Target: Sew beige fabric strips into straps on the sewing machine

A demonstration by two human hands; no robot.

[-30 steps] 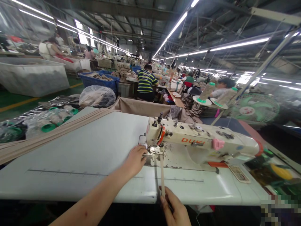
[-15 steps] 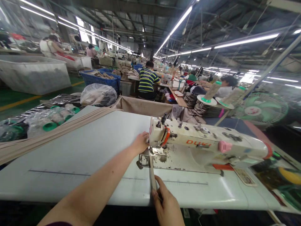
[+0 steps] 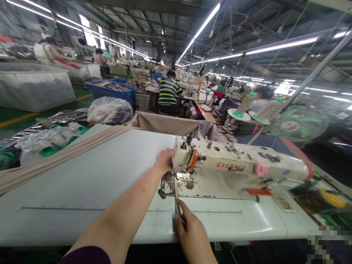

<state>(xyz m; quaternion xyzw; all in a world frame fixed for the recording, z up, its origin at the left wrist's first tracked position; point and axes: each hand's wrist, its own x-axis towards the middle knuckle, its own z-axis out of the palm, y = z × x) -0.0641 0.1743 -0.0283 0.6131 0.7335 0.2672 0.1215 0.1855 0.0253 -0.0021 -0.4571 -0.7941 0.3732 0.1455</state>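
A cream sewing machine point(image 3: 236, 167) stands on the white table point(image 3: 82, 183). A narrow beige strap point(image 3: 176, 194) runs from under the needle toward me. My left hand point(image 3: 164, 159) reaches behind the machine head at its left end; its fingers are hidden there. My right hand point(image 3: 192, 234) is at the table's near edge, fingers pinched on the strap's near end.
A long band of beige straps point(image 3: 55, 157) lies across the table's left side. Plastic bags with green-capped spools point(image 3: 52, 141) sit to the left. Thread cones point(image 3: 244, 106) and a fan point(image 3: 299, 126) stand at the right. A worker in a striped shirt point(image 3: 167, 93) sits ahead.
My left hand has moved from the presser foot up and back to the rear of the machine head. My right hand has slid left along the table edge with the strap.
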